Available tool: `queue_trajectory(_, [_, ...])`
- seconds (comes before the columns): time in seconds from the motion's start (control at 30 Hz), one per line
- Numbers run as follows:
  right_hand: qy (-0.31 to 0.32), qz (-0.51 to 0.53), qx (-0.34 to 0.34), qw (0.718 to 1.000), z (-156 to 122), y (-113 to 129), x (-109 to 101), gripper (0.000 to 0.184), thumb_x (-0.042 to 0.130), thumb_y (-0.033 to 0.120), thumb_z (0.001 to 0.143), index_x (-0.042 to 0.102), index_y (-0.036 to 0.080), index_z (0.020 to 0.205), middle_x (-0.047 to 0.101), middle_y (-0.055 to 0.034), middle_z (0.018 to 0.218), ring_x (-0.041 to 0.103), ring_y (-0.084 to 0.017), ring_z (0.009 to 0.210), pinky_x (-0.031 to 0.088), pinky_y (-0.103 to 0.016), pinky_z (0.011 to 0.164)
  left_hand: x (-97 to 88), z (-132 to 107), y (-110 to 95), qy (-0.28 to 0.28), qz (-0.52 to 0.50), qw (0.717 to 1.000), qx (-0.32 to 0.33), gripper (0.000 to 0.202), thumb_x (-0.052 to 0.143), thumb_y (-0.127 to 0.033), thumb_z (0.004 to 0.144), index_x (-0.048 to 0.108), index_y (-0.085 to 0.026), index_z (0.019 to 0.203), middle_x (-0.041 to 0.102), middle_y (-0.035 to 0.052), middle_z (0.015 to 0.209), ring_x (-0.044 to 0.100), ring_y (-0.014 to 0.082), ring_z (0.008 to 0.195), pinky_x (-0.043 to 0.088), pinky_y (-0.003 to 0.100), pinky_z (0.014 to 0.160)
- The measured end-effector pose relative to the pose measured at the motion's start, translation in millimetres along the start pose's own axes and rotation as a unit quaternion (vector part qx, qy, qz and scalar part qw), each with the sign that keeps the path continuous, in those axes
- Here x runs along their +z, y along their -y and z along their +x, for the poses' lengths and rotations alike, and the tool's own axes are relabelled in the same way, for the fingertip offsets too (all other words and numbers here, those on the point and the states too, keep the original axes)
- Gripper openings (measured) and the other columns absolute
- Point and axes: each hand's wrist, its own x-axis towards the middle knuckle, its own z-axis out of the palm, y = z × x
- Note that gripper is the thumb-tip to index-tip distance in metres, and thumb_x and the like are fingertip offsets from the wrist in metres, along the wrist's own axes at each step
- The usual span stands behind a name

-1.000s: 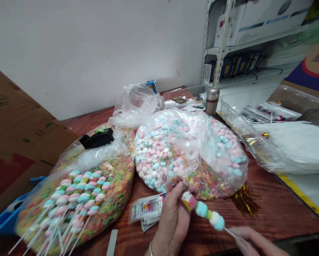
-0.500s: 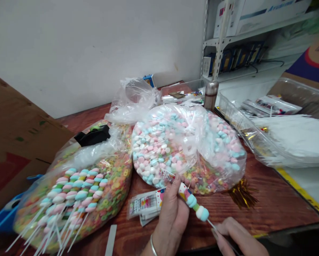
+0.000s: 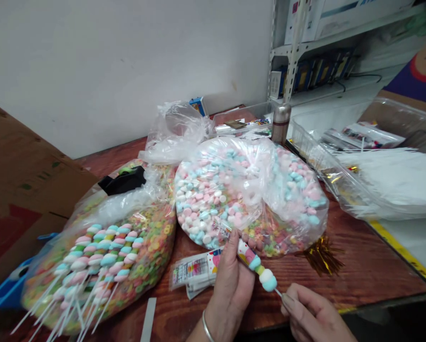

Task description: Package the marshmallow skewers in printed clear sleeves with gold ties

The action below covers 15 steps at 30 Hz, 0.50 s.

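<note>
In my left hand [image 3: 232, 280], fingers closed, is a narrow printed plastic bag [image 3: 246, 254] with its mouth toward the lower right. A marshmallow skewer [image 3: 269, 280] sits partly inside it, pastel blue and white pieces and a yellow-green ring showing outside. My right hand [image 3: 310, 311] pinches the skewer's white stick below the candy. Beside my left hand lies a stack of flat printed bags [image 3: 194, 273]. Several finished-looking skewers [image 3: 99, 256] rest on a clear bag of colourful candy rings [image 3: 159, 242] at the left.
Behind my hands lies a large clear bag of marshmallows [image 3: 213, 190]. A black tape dispenser [image 3: 123, 180] sits on the ring bag. Gold tinsel [image 3: 321, 255] lies right of centre. A clear plastic bin [image 3: 344, 194] holds white sticks; a cardboard box [image 3: 31, 175] stands left.
My right hand has moved slightly up and left with the stick. The skewer has slid a little deeper into the printed bag, so less candy shows outside.
</note>
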Motion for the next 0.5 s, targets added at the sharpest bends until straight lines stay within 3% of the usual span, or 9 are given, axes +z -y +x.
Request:
queue_trajectory(0.07, [-0.018,-0.052,-0.046,0.997,3,-2,0,0.046,0.048,0.063,0.089,0.043,0.022,0.068,0.032,0.0095,0.053,0.027,-0.007,0.043,0.023,-0.02,0.042,2.0,-2,3,0.002,0.004,1.0,-0.002,0.011,0.069,-0.022,0.082,0.063,-0.013,0.079,0.059,0.0008,0.072,0.058,0.0118,0.065,0.055,0.028,0.069])
queue_trajectory(0.13, [-0.07,-0.199,-0.162,0.964,7,-5,-1,0.036,0.046,0.046,0.095,0.049,0.021,0.07,0.045,0.0045,0.058,0.043,-0.01,0.05,0.034,-0.021,0.048,4.2,-3,6,0.009,0.01,1.0,-0.006,0.016,0.069,-0.027,0.082,0.062,-0.013,0.078,0.058,0.0011,0.07,0.058,0.0118,0.064,0.055,0.027,0.068])
queue_trajectory(0.17, [-0.106,-0.286,-0.241,0.922,8,-6,-2,0.028,0.047,0.036,0.096,0.055,0.021,0.074,0.052,0.0019,0.062,0.05,-0.012,0.055,0.038,-0.022,0.053,5.1,-3,8,0.01,0.013,1.0,-0.01,0.017,0.07,-0.028,0.082,0.062,-0.013,0.077,0.058,0.0012,0.069,0.058,0.0119,0.064,0.055,0.027,0.068])
queue_trajectory(0.23, [-0.17,-0.423,-0.387,0.802,11,-7,-4,0.012,0.052,0.022,0.093,0.063,0.02,0.09,0.063,-0.0021,0.07,0.059,-0.016,0.063,0.043,-0.026,0.063,5.7,-3,11,0.002,0.02,1.0,-0.019,0.017,0.07,-0.028,0.082,0.062,-0.013,0.079,0.059,0.0014,0.069,0.057,0.0118,0.063,0.053,0.026,0.065])
queue_trajectory(0.27, [-0.185,-0.462,-0.436,0.75,13,-7,-4,0.012,0.054,0.018,0.091,0.064,0.019,0.098,0.066,-0.0033,0.072,0.061,-0.017,0.065,0.044,-0.028,0.066,5.4,-4,13,-0.004,0.025,0.999,-0.022,0.017,0.07,-0.028,0.082,0.062,-0.013,0.08,0.06,0.0016,0.07,0.057,0.0119,0.062,0.052,0.025,0.063])
queue_trajectory(0.3, [-0.188,-0.477,-0.46,0.725,15,-6,-3,0.015,0.054,0.016,0.091,0.065,0.019,0.101,0.067,-0.0039,0.072,0.062,-0.018,0.065,0.044,-0.029,0.067,4.6,-5,15,-0.005,0.03,0.999,-0.025,0.017,0.07,-0.028,0.082,0.062,-0.013,0.08,0.06,0.0017,0.07,0.057,0.012,0.063,0.052,0.024,0.063])
queue_trajectory(0.33, [-0.184,-0.468,-0.455,0.735,17,-4,-1,0.015,0.052,0.016,0.091,0.064,0.019,0.099,0.067,-0.0039,0.072,0.062,-0.018,0.064,0.045,-0.028,0.066,3.6,-6,17,-0.001,0.034,0.999,-0.025,0.017,0.07,-0.029,0.082,0.062,-0.014,0.079,0.059,0.0015,0.069,0.057,0.0121,0.063,0.051,0.024,0.063])
queue_trajectory(0.43, [-0.152,-0.341,-0.324,0.869,23,6,6,0.02,0.045,0.024,0.096,0.061,0.02,0.085,0.066,-0.0029,0.073,0.062,-0.017,0.066,0.047,-0.023,0.062,-0.5,-11,25,0.035,0.038,0.998,-0.035,0.021,0.068,-0.032,0.084,0.06,-0.014,0.076,0.056,0.0,0.066,0.057,0.0118,0.064,0.05,0.025,0.069])
queue_trajectory(0.5, [-0.14,-0.239,-0.237,0.931,27,11,8,0.022,0.046,0.033,0.096,0.06,0.021,0.084,0.065,-0.0033,0.078,0.062,-0.017,0.072,0.05,-0.023,0.067,-2.4,-13,28,0.046,0.035,0.997,-0.051,0.02,0.067,-0.032,0.084,0.062,-0.014,0.078,0.058,0.001,0.07,0.058,0.0114,0.067,0.05,0.024,0.073])
